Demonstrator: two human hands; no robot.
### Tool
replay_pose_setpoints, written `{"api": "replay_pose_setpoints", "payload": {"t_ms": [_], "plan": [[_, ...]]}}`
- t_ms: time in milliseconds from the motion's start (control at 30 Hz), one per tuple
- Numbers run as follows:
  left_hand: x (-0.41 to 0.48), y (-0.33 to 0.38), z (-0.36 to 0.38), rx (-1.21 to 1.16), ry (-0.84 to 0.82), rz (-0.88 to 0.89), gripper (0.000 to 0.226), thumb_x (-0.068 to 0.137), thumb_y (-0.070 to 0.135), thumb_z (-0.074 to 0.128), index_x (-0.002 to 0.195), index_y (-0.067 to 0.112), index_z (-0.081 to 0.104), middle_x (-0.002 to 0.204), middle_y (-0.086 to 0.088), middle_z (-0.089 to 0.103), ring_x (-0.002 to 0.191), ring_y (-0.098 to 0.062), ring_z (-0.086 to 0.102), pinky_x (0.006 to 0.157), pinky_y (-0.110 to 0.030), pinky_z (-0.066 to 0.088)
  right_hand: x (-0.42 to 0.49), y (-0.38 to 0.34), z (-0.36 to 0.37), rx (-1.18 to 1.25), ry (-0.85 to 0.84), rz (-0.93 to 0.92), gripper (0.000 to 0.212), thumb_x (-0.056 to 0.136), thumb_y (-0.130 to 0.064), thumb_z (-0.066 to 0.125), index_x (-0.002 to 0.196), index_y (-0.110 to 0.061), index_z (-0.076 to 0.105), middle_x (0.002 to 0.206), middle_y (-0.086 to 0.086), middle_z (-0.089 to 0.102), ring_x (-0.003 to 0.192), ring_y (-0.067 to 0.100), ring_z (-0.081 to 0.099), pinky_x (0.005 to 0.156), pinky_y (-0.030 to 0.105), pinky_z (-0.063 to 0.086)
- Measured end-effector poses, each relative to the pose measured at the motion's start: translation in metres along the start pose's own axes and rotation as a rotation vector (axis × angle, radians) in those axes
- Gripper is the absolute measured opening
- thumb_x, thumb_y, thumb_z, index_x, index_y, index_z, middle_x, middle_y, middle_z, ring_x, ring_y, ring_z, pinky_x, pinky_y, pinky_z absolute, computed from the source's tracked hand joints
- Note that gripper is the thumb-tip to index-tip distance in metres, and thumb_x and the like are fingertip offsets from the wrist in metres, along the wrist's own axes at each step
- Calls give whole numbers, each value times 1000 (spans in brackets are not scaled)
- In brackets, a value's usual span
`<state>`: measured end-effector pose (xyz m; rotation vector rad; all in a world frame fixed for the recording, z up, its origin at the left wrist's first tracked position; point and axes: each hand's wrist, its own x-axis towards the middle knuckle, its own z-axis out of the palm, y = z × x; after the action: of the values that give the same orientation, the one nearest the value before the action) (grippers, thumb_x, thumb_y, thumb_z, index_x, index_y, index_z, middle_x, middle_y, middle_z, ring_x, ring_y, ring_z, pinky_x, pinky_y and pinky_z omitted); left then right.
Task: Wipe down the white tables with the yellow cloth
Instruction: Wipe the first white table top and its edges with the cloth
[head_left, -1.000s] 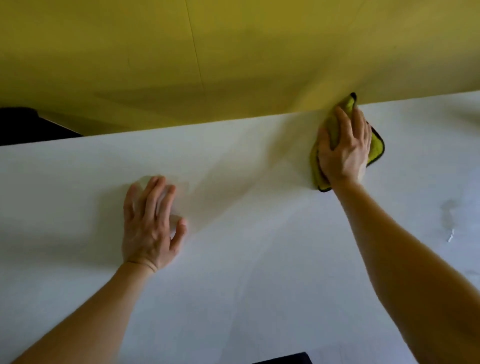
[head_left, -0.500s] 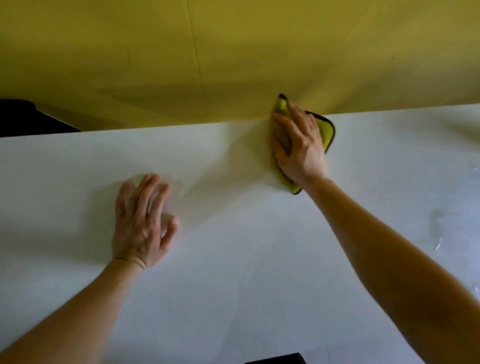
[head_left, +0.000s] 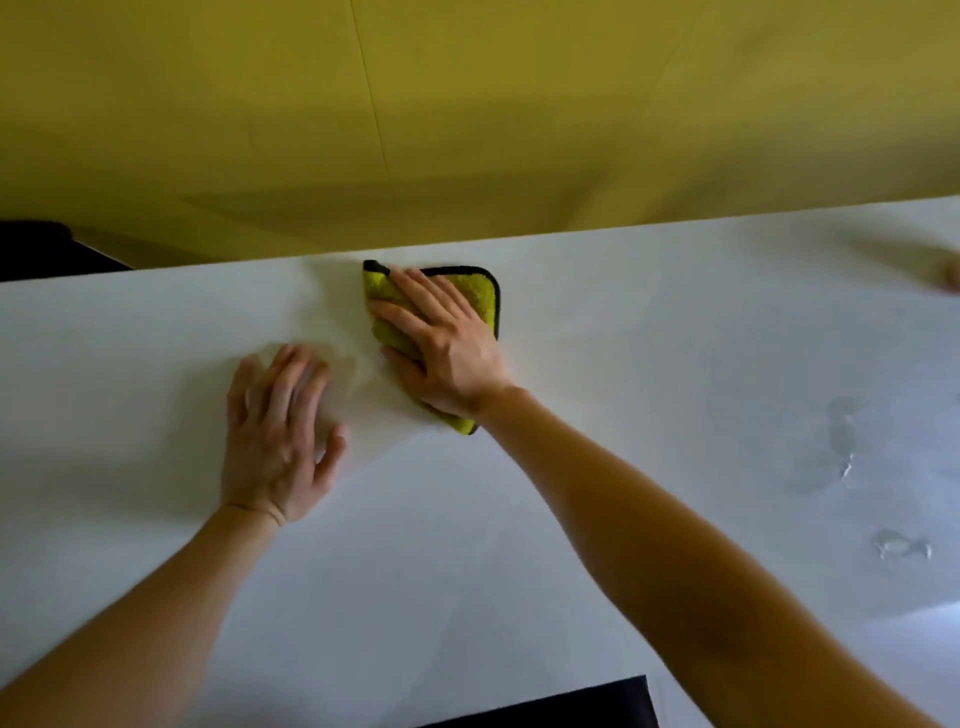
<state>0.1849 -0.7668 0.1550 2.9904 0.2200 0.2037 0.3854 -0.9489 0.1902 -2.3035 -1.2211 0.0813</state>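
Observation:
A yellow cloth (head_left: 475, 293) with a black hem lies flat on the white table (head_left: 649, 374), close to its far edge. My right hand (head_left: 444, 343) presses down on the cloth with straight, spread fingers pointing left and away. Just left of it, my left hand (head_left: 280, 441) rests flat on the bare table top, fingers straight, holding nothing. The lower part of the cloth is hidden under my right palm.
A yellow wall (head_left: 467, 114) rises right behind the table's far edge. Wet smears (head_left: 852, 467) shine on the table at the right. A dark object (head_left: 571, 706) sits at the near edge, and a dark shape (head_left: 41, 249) lies beyond the far left corner.
My right hand has slid the cloth leftward along the far edge and slightly toward me, ending close to my left hand. The left hand has stayed flat in place.

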Motion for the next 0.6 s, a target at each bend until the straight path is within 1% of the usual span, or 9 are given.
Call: {"api": "replay_pose_setpoints", "payload": {"t_ms": [67, 167, 267, 300, 333, 400, 467, 533, 600], "plan": [[2, 2, -2, -2, -10, 7, 74, 98, 41, 51, 158, -3, 48, 169, -25, 38, 161, -45, 33, 127, -72, 23, -30, 68, -41, -72, 33, 107, 52, 102, -37, 66, 151, -18, 64, 168, 16, 47, 158, 37, 41, 131, 54, 29], [0, 5, -4, 26, -1, 6, 71, 98, 37, 52, 157, -4, 49, 168, -26, 40, 161, -44, 33, 127, -71, 24, -87, 171, -110, -206, 187, 513, 57, 102, -47, 61, 153, -23, 60, 168, 14, 46, 156, 38, 41, 127, 56, 33], [-4, 20, -6, 52, 32, -65, 63, 100, 28, 52, 155, -2, 51, 165, -25, 46, 160, -42, 38, 128, -69, 26, -93, 176, -106, -226, 315, 885, 63, 98, -53, 56, 153, -22, 59, 166, 19, 45, 154, 42, 40, 128, 58, 28], [-3, 30, -5, 52, 41, -85, 60, 101, 25, 51, 155, -2, 51, 164, -25, 48, 159, -42, 39, 128, -69, 26, -83, 152, -92, -218, 318, 877, 62, 98, -54, 58, 152, -22, 60, 167, 20, 44, 155, 42, 39, 130, 57, 25], [0, 42, -3, 50, 49, -95, 58, 102, 23, 51, 154, -1, 52, 163, -24, 49, 159, -41, 40, 128, -69, 26, -72, 123, -76, -202, 284, 768, 60, 100, -54, 60, 150, -21, 62, 168, 20, 43, 158, 40, 36, 132, 55, 23], [8, 70, 3, 46, 54, -110, 56, 103, 23, 51, 154, 0, 53, 162, -23, 50, 157, -39, 43, 127, -68, 28, -60, 69, -48, -123, 105, 358, 56, 103, -51, 63, 150, -21, 63, 170, 18, 41, 161, 38, 33, 133, 52, 20], [16, 100, 9, 56, 61, -142, 55, 103, 24, 51, 153, 0, 53, 162, -22, 51, 156, -39, 45, 126, -69, 28, -56, 49, -39, -47, -76, 19, 57, 102, -47, 68, 151, -19, 63, 171, 19, 41, 161, 39, 33, 132, 54, 22], [23, 132, 16, 61, 62, -177, 55, 104, 25, 52, 153, 0, 53, 161, -21, 51, 156, -39, 44, 127, -69, 27, -53, 73, -51, -15, -134, -128, 60, 99, -46, 72, 152, -19, 63, 168, 18, 45, 158, 39, 39, 132, 53, 25], [34, 163, 23, 40, 66, -187, 55, 103, 25, 54, 153, 1, 53, 161, -21, 51, 156, -39, 44, 127, -69, 27, -55, 120, -73, -39, -115, -135, 62, 94, -46, 76, 150, -19, 66, 163, 17, 52, 153, 40, 47, 130, 51, 32]]}}
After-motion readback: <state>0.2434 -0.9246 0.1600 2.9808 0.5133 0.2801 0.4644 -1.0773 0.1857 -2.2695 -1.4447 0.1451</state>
